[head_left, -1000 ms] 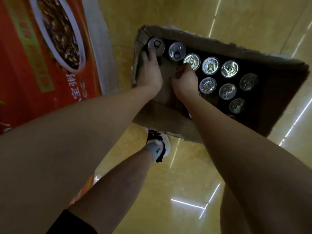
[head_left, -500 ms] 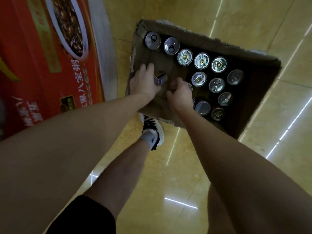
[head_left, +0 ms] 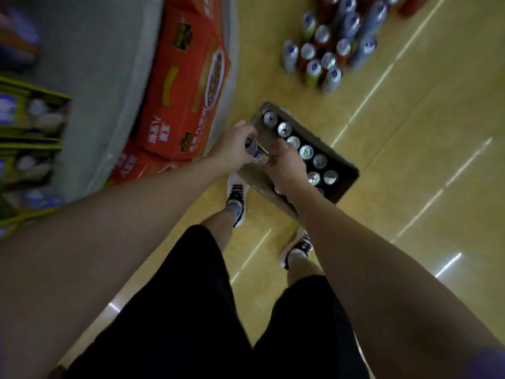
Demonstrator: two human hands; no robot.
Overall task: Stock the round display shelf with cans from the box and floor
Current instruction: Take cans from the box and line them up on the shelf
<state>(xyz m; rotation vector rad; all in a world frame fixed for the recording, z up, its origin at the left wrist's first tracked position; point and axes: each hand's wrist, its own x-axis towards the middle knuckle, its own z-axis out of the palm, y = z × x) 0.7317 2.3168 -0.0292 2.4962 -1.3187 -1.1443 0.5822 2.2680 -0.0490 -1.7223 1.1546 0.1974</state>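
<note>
Grey and curved, the round display shelf (head_left: 109, 86) fills the ten o'clock part of the view, with red cartons (head_left: 188, 86) stacked under its rim. Glossy yellow floor (head_left: 410, 160) spreads toward three o'clock. At centre sits the cardboard box (head_left: 345, 184), open-topped, with rows of silver-lidded cans (head_left: 306, 152) standing upright inside. At one o'clock, well apart from the box, a cluster of loose cans (head_left: 322, 58) stands on the floor. Both bare arms reach down over the box's near edge. The left hand (head_left: 236, 147) curls round a purple can (head_left: 255, 150), tilted on its side. The right hand (head_left: 284, 166) is curled just beside it; whether it grips anything cannot be told.
</note>
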